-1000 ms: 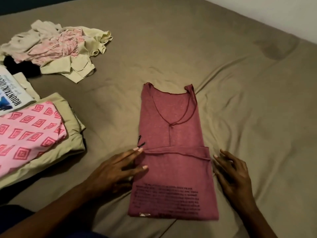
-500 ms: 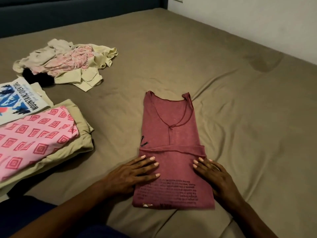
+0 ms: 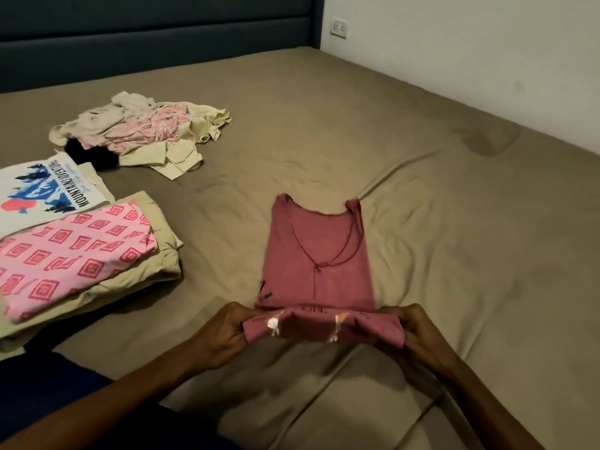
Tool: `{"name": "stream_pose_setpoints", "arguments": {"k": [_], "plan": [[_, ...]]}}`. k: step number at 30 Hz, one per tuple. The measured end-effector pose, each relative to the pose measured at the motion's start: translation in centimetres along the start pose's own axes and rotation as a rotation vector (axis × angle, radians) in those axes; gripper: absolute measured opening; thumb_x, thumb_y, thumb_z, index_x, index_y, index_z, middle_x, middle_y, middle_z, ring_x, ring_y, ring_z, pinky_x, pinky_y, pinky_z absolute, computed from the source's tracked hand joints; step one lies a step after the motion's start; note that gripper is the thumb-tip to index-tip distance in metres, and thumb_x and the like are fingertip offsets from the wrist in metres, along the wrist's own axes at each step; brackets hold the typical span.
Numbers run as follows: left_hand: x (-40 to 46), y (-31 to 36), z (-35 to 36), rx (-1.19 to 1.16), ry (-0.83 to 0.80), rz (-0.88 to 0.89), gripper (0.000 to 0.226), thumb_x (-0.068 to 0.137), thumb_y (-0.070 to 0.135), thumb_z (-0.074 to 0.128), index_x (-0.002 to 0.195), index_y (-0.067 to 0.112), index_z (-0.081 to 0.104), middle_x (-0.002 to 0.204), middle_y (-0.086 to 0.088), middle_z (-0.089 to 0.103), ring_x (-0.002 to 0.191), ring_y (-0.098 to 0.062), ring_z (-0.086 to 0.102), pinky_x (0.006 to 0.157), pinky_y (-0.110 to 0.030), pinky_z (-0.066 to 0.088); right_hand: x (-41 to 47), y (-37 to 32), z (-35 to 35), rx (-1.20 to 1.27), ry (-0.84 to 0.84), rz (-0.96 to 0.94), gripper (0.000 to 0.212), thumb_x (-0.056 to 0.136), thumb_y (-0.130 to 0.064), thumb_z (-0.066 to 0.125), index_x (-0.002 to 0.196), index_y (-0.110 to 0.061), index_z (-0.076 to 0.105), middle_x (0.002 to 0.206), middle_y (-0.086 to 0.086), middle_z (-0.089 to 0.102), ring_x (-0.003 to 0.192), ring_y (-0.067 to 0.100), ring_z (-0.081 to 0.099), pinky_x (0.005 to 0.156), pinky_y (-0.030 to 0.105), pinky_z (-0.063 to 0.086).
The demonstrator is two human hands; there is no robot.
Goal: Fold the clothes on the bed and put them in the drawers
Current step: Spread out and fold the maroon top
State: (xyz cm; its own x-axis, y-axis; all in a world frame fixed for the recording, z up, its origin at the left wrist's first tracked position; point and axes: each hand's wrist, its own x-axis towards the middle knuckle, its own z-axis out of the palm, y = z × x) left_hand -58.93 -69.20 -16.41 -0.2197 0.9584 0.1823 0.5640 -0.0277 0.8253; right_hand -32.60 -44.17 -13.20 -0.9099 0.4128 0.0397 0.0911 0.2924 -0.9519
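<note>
A maroon V-neck shirt (image 3: 316,254) lies narrowed into a strip on the olive bed sheet (image 3: 454,254), its neckline pointing away from me. The near hem is lifted off the sheet and doubled upward. My left hand (image 3: 227,332) grips the hem's left corner and my right hand (image 3: 412,329) grips the right corner, fingers curled round the cloth. At the left lies a folded stack: a pink patterned garment (image 3: 71,258) on a beige one (image 3: 162,267), and a white printed tee (image 3: 42,193).
A loose heap of unfolded clothes (image 3: 143,134), cream, pink and black, sits at the far left of the bed. A dark blue headboard (image 3: 156,37) runs along the back. A white wall (image 3: 487,60) with a socket (image 3: 339,27) borders the right side.
Both hands went from resting flat on the shirt's lower part to gripping its near hem and lifting it up toward the neckline. The camera view has tilted up.
</note>
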Motion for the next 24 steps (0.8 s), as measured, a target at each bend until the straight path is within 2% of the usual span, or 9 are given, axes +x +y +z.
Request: {"name": "stream_pose_setpoints", "arguments": {"k": [2, 5, 7, 9, 11, 13, 16, 20, 24], "plan": [[-0.1, 1.5, 0.2, -0.227, 0.110, -0.156, 0.049, 0.094, 0.060, 0.061, 0.075, 0.016, 0.072, 0.069, 0.004, 0.066, 0.064, -0.008, 0.059, 0.059, -0.030, 0.045, 0.2, -0.7, -0.1, 0.089, -0.015, 0.022, 0.030, 0.096, -0.009, 0.067, 0.083, -0.029, 0.084, 0.082, -0.004, 0.077, 0.076, 0.005, 0.071, 0.067, 0.021, 0.053], [2.1, 3.0, 0.0, -0.445, 0.230, -0.308, 0.016, 0.103, 0.016, 0.059, 0.096, 0.021, 0.072, 0.082, 0.017, 0.076, 0.082, 0.003, 0.070, 0.073, -0.013, 0.052, 2.3, -0.8, -0.8, 0.191, 0.091, 0.043, 0.029, 0.094, -0.012, 0.059, 0.108, -0.022, 0.083, 0.106, 0.008, 0.079, 0.098, 0.018, 0.075, 0.080, 0.025, 0.058], [5.7, 3.9, -1.1, -0.538, 0.327, -0.368, 0.029, 0.103, 0.002, 0.049, 0.110, 0.025, 0.065, 0.091, 0.024, 0.076, 0.093, 0.007, 0.070, 0.079, -0.009, 0.051, 5.1, -0.7, -1.5, 0.236, 0.190, 0.065, 0.027, 0.092, -0.013, 0.060, 0.110, -0.015, 0.080, 0.105, 0.006, 0.079, 0.096, 0.014, 0.075, 0.080, 0.024, 0.058], [10.1, 3.7, -2.6, -0.649, 0.368, -0.390, 0.020, 0.104, 0.015, 0.053, 0.115, 0.021, 0.068, 0.100, 0.013, 0.078, 0.098, -0.002, 0.072, 0.082, -0.016, 0.054, 8.9, -1.0, -2.1, 0.282, 0.264, 0.090, 0.021, 0.091, -0.021, 0.064, 0.102, -0.012, 0.080, 0.096, 0.006, 0.079, 0.086, 0.014, 0.071, 0.074, 0.025, 0.057], [14.7, 1.3, -4.0, -0.752, 0.375, -0.519, 0.031, 0.100, 0.037, 0.062, 0.116, 0.012, 0.073, 0.109, -0.004, 0.078, 0.101, -0.017, 0.074, 0.089, -0.030, 0.057, 13.2, -0.5, -3.0, 0.319, 0.342, 0.169, 0.030, 0.094, -0.028, 0.067, 0.103, 0.000, 0.075, 0.091, 0.010, 0.075, 0.080, 0.018, 0.066, 0.068, 0.028, 0.055], [18.1, -1.7, -4.6, -0.820, 0.324, -0.691, 0.038, 0.097, 0.039, 0.066, 0.115, 0.006, 0.074, 0.106, -0.012, 0.078, 0.095, -0.025, 0.075, 0.087, -0.033, 0.059, 16.8, 1.3, -3.6, 0.359, 0.357, 0.311, 0.035, 0.099, -0.033, 0.066, 0.103, 0.000, 0.073, 0.089, 0.011, 0.072, 0.074, 0.018, 0.065, 0.066, 0.029, 0.053], [19.3, -5.1, -3.6, -0.753, 0.275, -0.820, 0.017, 0.095, 0.011, 0.063, 0.103, -0.002, 0.072, 0.087, -0.014, 0.078, 0.071, -0.022, 0.073, 0.067, -0.028, 0.060, 19.2, 4.9, -3.6, 0.317, 0.355, 0.517, 0.029, 0.100, -0.032, 0.064, 0.092, -0.005, 0.072, 0.078, 0.012, 0.066, 0.062, 0.022, 0.057, 0.055, 0.027, 0.041], [17.8, -7.0, -2.1, -0.632, 0.360, -0.768, 0.018, 0.089, 0.002, 0.068, 0.104, -0.006, 0.075, 0.100, -0.022, 0.076, 0.080, -0.028, 0.074, 0.075, -0.033, 0.057, 18.6, 5.7, -3.6, 0.356, 0.318, 0.534, 0.017, 0.098, -0.018, 0.068, 0.095, -0.001, 0.070, 0.084, 0.017, 0.076, 0.066, 0.027, 0.072, 0.058, 0.030, 0.057], [17.7, -6.8, -3.0, -0.687, 0.348, -0.601, 0.024, 0.099, 0.011, 0.063, 0.120, 0.003, 0.073, 0.110, -0.013, 0.077, 0.097, -0.023, 0.075, 0.082, -0.030, 0.059, 18.2, 7.2, -3.5, 0.441, 0.337, 0.517, 0.023, 0.096, -0.005, 0.067, 0.117, 0.003, 0.062, 0.105, 0.025, 0.075, 0.091, 0.041, 0.075, 0.082, 0.051, 0.062]]}}
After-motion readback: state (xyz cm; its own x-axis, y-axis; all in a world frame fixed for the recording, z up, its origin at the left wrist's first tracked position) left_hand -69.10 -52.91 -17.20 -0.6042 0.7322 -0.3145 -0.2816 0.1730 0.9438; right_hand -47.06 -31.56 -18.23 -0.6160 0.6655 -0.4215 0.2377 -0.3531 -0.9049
